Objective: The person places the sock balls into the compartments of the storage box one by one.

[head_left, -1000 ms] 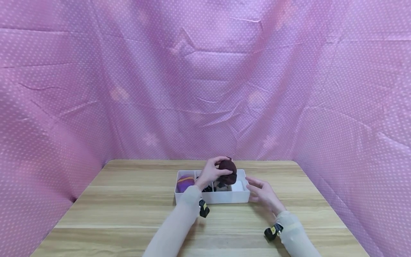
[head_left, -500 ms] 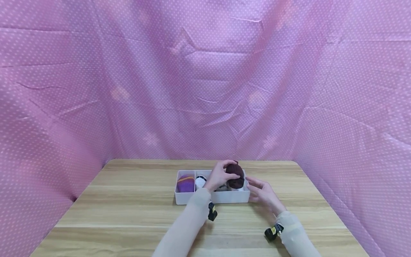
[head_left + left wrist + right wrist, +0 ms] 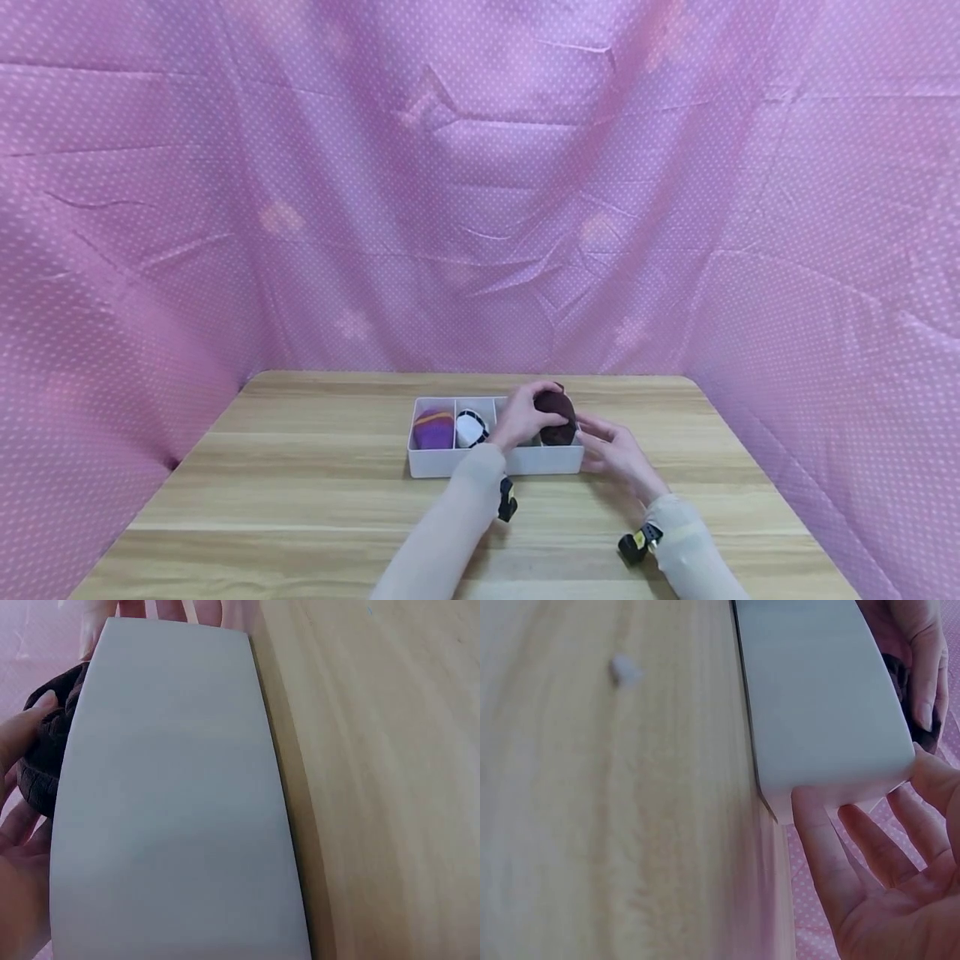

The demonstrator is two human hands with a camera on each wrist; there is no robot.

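Observation:
A rolled-up pair of dark brown socks [image 3: 556, 423] is at the right end compartment of a white divided box [image 3: 442, 464]. My left hand [image 3: 522, 417] grips these socks from the left, thumb in front and fingers behind. In the left wrist view, ribbed brown fabric [image 3: 43, 761] shows past the box wall [image 3: 172, 787]. At the box's right end, my right hand [image 3: 618, 454] touches the outer wall with extended fingertips [image 3: 808, 801], its thumb by the rim. Rolled purple socks [image 3: 434, 430] with an orange stripe fill the leftmost compartment, and a white-and-black roll [image 3: 471, 428] lies beside them.
The box stands on a wooden table [image 3: 300, 500], towards the far edge. A pink dotted curtain [image 3: 480, 208] hangs behind and along both sides. My left hand mostly hides the third compartment. A small whitish spot [image 3: 624, 670] shows on the wood in the right wrist view.
My left hand has carried the brown socks right and down, from above the third compartment to the right end one. The white-and-black roll has come into view. My right hand stays put.

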